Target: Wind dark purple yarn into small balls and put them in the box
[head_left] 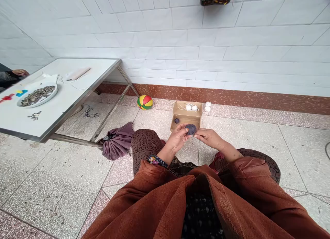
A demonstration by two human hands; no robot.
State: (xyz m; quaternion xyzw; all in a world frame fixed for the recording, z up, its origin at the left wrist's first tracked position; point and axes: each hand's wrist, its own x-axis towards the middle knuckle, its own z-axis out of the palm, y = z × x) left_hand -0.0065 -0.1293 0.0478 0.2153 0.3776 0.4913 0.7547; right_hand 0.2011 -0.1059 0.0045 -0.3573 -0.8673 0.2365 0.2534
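A ball of dark grey-purple yarn [191, 129] is between my hands, above the near edge of an open cardboard box [186, 111]. My left hand [178, 137] grips the ball from the left, thumb across its front. At the ball's right side, my right hand [210, 137] is closed in a pinch on its yarn; the strand itself is too fine to make out. Inside the box lie a smaller dark yarn ball [176, 121] and two white yarn balls [189, 107]. Two more white balls [207, 108] rest on the floor just right of the box.
To the left stands a white table [85, 92] bearing a plate of seeds [38, 95]. A colourful ball [144, 102] and a purple cloth bag [117, 141] are by its legs. Another person's hand [21, 72] shows at far left. A tiled wall [160, 43] runs behind.
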